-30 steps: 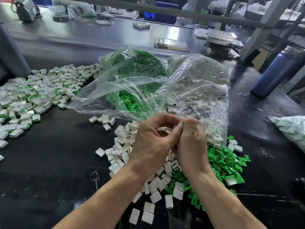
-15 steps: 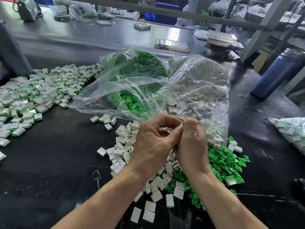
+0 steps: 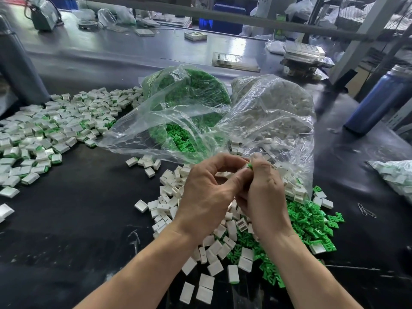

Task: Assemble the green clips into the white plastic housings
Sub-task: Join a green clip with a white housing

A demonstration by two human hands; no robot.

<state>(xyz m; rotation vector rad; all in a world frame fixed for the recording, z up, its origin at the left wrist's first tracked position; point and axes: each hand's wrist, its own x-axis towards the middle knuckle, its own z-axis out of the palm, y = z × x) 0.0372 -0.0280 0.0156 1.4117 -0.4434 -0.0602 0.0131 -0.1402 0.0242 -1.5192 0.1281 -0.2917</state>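
Work surface: a black bench top (image 3: 66,219), dark and glossy toward the far side.
- Near centre: a loose heap of white housings (image 3: 169,197), touching a heap of green clips (image 3: 312,221) on its right.
- Left: a wide spread of finished pieces (image 3: 55,130), white with green showing.
- Behind the heaps: a clear bag of green clips (image 3: 189,90) beside a clear bag of white housings (image 3: 278,103), both open toward the near edge.
- Right edge: another bag of parts (image 3: 396,177); paper clips (image 3: 365,210) near it; a blue bottle (image 3: 379,99) farther back.
- Far side: a flat white tray (image 3: 234,61) and a stack of trays (image 3: 305,56).
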